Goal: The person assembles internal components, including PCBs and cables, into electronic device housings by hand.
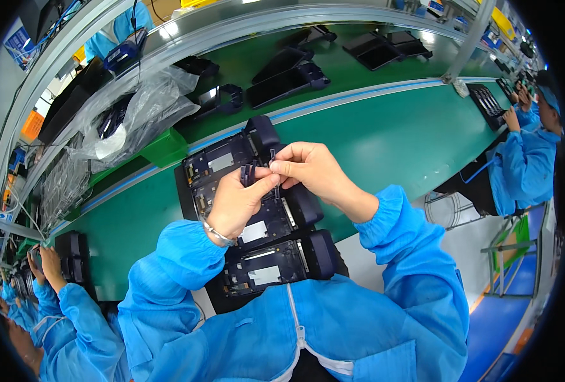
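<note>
Several small black plastic-looking pieces (249, 174) sit gripped in the left hand (233, 202) in the head view; the right hand (314, 169) pinches a slim dark strip (273, 155) above open black rectangular device housings (276, 260). The strip looks light, stiff and possibly brittle, best held by its edges. Its long axis points away from the wearer.

- Bare left hand (235, 202) holding small black plastic pieces (248, 174)
- Bare right hand (314, 170) pinching thin dark strip (272, 155)
- Open black rectangular housings (282, 262) beneath, on green worktop (391, 143)
</note>
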{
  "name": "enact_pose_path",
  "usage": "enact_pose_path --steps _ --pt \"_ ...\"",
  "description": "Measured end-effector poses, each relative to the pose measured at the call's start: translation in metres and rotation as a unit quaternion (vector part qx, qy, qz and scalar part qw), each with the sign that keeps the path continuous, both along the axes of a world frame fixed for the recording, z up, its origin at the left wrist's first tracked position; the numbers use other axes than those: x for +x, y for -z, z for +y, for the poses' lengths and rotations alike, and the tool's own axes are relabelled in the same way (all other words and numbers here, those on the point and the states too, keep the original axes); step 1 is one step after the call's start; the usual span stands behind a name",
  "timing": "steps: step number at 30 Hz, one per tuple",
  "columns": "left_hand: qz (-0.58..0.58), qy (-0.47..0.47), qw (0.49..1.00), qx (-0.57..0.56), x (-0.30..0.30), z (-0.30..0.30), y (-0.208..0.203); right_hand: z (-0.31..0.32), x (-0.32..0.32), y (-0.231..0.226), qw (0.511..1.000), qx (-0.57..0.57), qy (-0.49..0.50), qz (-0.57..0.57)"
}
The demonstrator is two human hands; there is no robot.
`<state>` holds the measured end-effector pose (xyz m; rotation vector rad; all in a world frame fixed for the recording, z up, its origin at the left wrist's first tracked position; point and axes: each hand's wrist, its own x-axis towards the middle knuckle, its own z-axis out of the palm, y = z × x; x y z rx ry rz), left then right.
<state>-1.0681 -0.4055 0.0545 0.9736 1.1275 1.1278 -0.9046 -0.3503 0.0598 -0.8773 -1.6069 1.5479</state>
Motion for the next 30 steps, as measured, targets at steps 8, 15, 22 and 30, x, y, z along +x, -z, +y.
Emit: enact_pose_path --steps 8,15,22,30 --pt "0.362 -0.05 0.923 0.118 -0.063 0.025 -0.01 0.07 0.018 -0.019 0.991 0.021 0.129 -0.028" --pt "0.502 -0.025 0.829 0.245 -0.073 0.082 0.024 0.127 -0.003 0.017 0.983 -0.179 0.037 -0.001" --pt "0.567 0.058 0.786 0.24 -0.071 0.102 0.021 0.123 -0.005 0.003 0.985 -0.169 0.035 -0.011" --pt "0.506 0.055 0.803 0.31 -0.078 0.096 0.024 0.129 0.0 0.005 0.98 -0.166 0.077 0.081"
